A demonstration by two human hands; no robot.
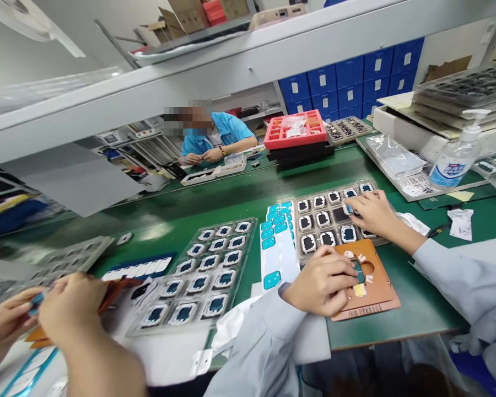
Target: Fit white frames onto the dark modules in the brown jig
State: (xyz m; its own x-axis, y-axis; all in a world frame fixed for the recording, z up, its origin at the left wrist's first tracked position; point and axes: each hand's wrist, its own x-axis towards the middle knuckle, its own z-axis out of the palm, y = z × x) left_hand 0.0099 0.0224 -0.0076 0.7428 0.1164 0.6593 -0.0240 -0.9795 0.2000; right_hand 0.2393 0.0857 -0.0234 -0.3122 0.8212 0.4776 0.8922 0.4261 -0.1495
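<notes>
My left hand [324, 280], in a grey sleeve, rests on an orange-brown fixture plate [380, 300] with its fingers curled. Its fingertips are closed on a small dark teal piece [357, 272] in the plate's recess. Over a clear tray [300, 255] of white-framed square parts, my right hand [372, 212] pinches one white-framed part [349, 208], mostly covered by the fingers. Beside that part, one tray pocket looks dark. White sheets [279, 255] bearing teal rounded stickers lie left of the tray.
A second clear tray [209, 286] of similar parts lies left. At far left, a co-worker's bare hands [68, 306] handle something small. Another person in blue [227, 132] sits opposite. A red tray [295, 129], a sanitizer bottle [454, 160] and stacked trays [467, 88] stand behind.
</notes>
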